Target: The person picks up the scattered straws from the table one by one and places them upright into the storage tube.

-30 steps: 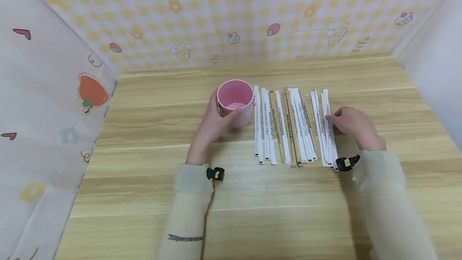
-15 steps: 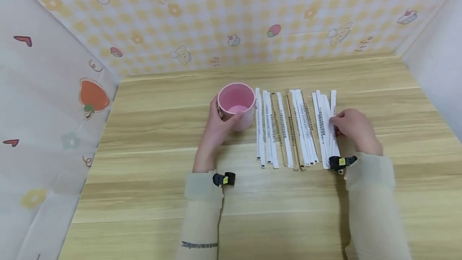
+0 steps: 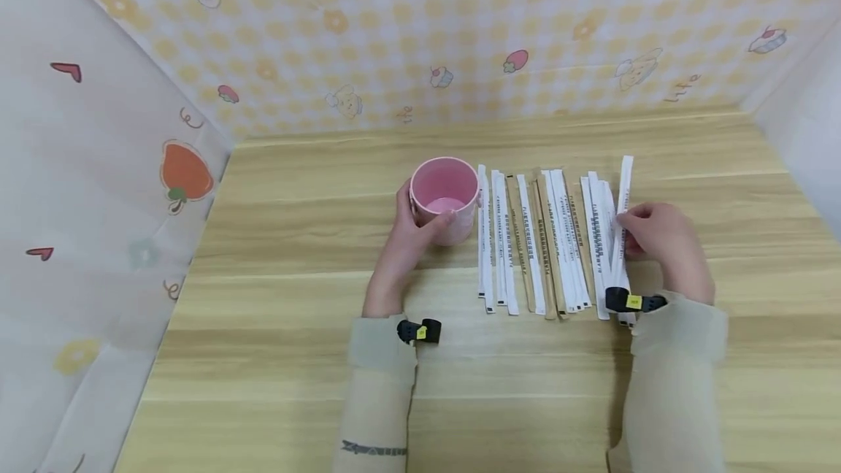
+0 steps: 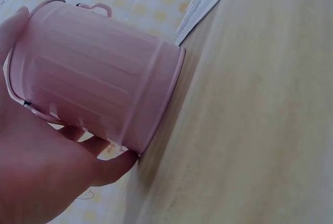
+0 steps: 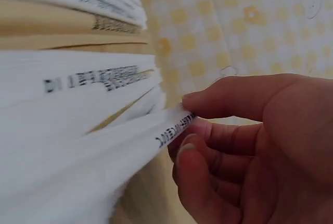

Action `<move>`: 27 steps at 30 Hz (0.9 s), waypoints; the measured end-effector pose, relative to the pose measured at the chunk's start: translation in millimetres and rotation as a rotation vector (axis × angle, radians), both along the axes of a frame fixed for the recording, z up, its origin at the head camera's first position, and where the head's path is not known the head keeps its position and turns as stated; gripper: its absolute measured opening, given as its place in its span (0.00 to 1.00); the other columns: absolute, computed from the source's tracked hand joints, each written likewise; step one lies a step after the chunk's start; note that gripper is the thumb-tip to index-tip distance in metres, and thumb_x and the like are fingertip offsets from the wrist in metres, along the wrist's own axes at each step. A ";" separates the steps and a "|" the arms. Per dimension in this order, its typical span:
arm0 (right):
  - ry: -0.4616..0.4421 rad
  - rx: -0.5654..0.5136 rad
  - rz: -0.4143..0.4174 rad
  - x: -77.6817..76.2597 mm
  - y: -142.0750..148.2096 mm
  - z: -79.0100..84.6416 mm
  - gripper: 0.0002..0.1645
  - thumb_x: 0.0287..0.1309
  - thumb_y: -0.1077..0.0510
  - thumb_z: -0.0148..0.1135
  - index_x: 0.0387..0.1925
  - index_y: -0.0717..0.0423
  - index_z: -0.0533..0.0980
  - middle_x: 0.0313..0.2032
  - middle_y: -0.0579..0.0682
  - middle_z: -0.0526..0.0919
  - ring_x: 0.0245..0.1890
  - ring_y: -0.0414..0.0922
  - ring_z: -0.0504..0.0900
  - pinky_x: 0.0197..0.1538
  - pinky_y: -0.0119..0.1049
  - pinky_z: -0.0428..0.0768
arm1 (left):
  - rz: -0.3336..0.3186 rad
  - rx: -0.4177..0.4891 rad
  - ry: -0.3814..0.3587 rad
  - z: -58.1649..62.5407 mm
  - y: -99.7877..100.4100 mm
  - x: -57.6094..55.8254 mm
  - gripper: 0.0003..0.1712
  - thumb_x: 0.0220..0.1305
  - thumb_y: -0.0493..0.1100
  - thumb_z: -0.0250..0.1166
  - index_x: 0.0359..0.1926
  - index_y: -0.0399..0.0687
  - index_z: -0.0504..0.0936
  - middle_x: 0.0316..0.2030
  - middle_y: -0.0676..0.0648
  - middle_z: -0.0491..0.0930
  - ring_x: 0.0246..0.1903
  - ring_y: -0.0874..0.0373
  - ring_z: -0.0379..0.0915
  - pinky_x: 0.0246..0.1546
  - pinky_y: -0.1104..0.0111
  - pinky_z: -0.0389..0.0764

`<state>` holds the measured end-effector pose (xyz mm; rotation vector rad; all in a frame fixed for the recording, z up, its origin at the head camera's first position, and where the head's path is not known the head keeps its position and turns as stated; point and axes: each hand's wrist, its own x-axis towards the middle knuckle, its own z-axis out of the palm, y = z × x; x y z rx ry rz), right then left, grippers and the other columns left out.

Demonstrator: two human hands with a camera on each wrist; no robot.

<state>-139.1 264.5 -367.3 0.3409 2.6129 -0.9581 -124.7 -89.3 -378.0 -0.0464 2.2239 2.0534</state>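
Note:
My left hand [image 3: 404,243] grips the side of a small pink pail [image 3: 445,172], its thumb near the rim. The pail stands upright on the table, and no object shows inside it; the left wrist view has its ribbed wall [image 4: 83,62] and small handles. To its right lies a row of paper-wrapped straws [image 3: 531,254], white and brown, with printed lettering. At the row's right end my right hand [image 3: 663,243] pinches one white wrapped straw [image 3: 625,181] between thumb and fingers. That straw [image 5: 151,140] is tilted, its far end raised, and its near end overlaps other straws.
The wood-grain table [image 3: 282,276] extends around the pail and straws. A yellow checked backdrop [image 3: 289,35] rises behind it, with white walls [image 3: 98,203] at left and right. Black wrist cameras [image 3: 420,331] sit on both sleeves.
My right hand has drawn one white straw to the right, away from its bundle, and raised its far end. The left hand keeps its grip on the pail. The head view has shifted slightly.

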 end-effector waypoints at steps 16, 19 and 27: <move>0.699 -0.022 -0.270 10.8 -56.6 73.8 0.22 0.56 0.46 0.53 0.48 0.54 0.74 0.39 0.50 0.79 0.27 0.29 0.74 0.26 0.17 0.73 | -0.035 0.057 0.006 20.1 -3.2 6.3 0.48 0.51 0.49 0.65 0.67 0.59 0.44 0.64 0.49 0.52 0.63 0.52 0.47 0.61 0.61 0.56; 0.916 -0.061 -0.248 15.5 -81.4 86.7 0.18 0.54 0.48 0.57 0.43 0.54 0.77 0.37 0.48 0.81 0.31 0.30 0.75 0.30 0.17 0.72 | -0.046 0.065 0.008 13.8 -3.6 3.9 0.48 0.51 0.49 0.65 0.66 0.60 0.45 0.64 0.50 0.53 0.63 0.52 0.49 0.60 0.60 0.57; 1.218 -0.326 -0.128 18.5 -138.8 105.3 0.14 0.52 0.55 0.61 0.38 0.61 0.78 0.32 0.48 0.81 0.30 0.36 0.77 0.32 0.23 0.76 | -0.027 0.058 -0.007 -9.8 -5.1 -2.8 0.49 0.46 0.56 0.67 0.65 0.69 0.46 0.62 0.57 0.55 0.62 0.57 0.51 0.60 0.60 0.57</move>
